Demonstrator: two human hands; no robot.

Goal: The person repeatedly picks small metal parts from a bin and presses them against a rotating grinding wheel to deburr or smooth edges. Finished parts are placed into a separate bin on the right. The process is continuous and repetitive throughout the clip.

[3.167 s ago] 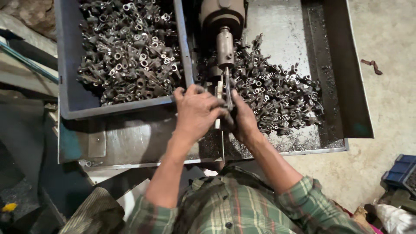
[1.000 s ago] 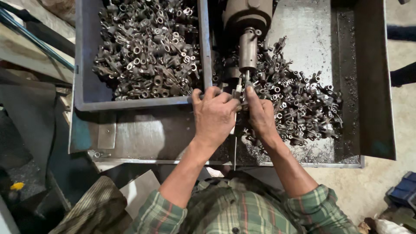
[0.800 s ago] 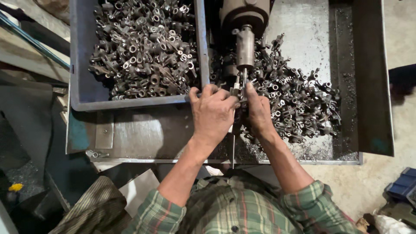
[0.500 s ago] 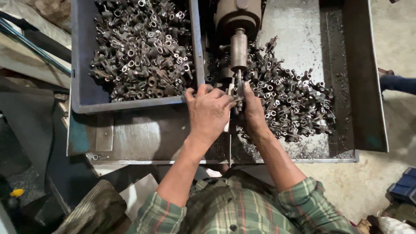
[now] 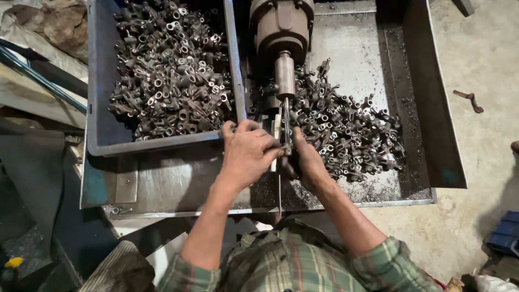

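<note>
My left hand (image 5: 246, 154) and my right hand (image 5: 304, 160) meet at the tip of a thin rod (image 5: 285, 116) that sticks out of a brown cylindrical machine head (image 5: 281, 32). Both are closed around a small dark metal part (image 5: 285, 151) held at the rod; the part itself is mostly hidden by my fingers. A heap of similar small forked metal parts (image 5: 346, 135) lies to the right on the steel tray (image 5: 367, 48). To the left, a grey plastic bin (image 5: 102, 135) holds many more such parts (image 5: 167, 70).
The tray's raised right wall (image 5: 432, 97) borders a concrete floor where a rusty metal piece (image 5: 468, 99) lies. A blue crate (image 5: 505, 235) sits at the lower right. Dark sheets and a pipe (image 5: 38, 81) lie left of the bin.
My hands stay together at the rod tip with only small shifts; the view has drifted a little.
</note>
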